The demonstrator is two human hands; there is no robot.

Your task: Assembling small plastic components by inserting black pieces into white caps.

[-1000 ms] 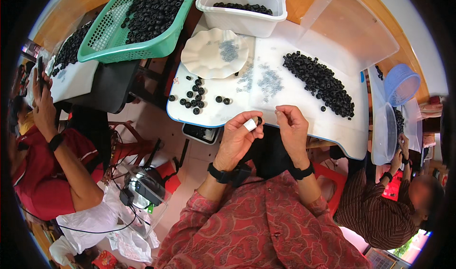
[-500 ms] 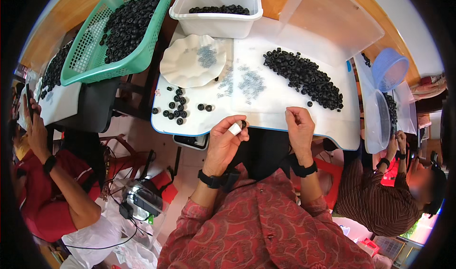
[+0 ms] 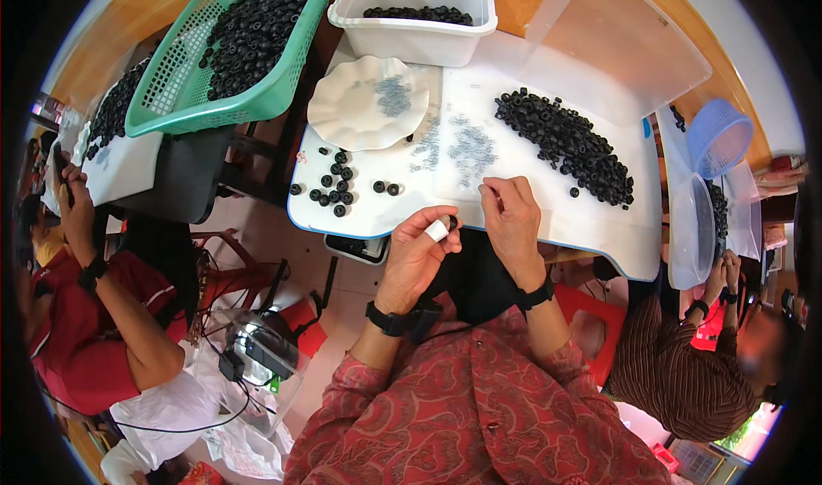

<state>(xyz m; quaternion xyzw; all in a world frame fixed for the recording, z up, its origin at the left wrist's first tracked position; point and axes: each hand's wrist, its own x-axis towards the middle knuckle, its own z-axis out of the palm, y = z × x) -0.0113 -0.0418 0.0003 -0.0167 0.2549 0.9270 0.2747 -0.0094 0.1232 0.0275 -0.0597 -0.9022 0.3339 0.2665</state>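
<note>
My left hand [image 3: 419,254], with a white wrap [image 3: 439,229] around its thumb, pinches a small black ring-shaped part [image 3: 451,222] above the table's front edge. Beside it, my right hand [image 3: 515,224] has thumb and forefinger pressed together; whatever sits between them is too small to make out. Beyond my hands lie scattered small clear or silvery pieces [image 3: 471,151] on the white table top [image 3: 411,215]. Several loose black parts [image 3: 340,198] stand left of my left hand. A large heap of the same black parts [image 3: 569,147] spreads to the right.
A cream scalloped plate [image 3: 342,113] holds more tiny pieces. Behind it stand a white tub [image 3: 411,41] and a green basket [image 3: 184,113], both with black parts. A clear upright panel [image 3: 634,35] borders the right back. Other people work at left [image 3: 128,339] and right [image 3: 676,365].
My right hand has moved left, closer to my left hand, its fingers still pinched. The left hand keeps hold of the black part. The whole view has shifted slightly.
</note>
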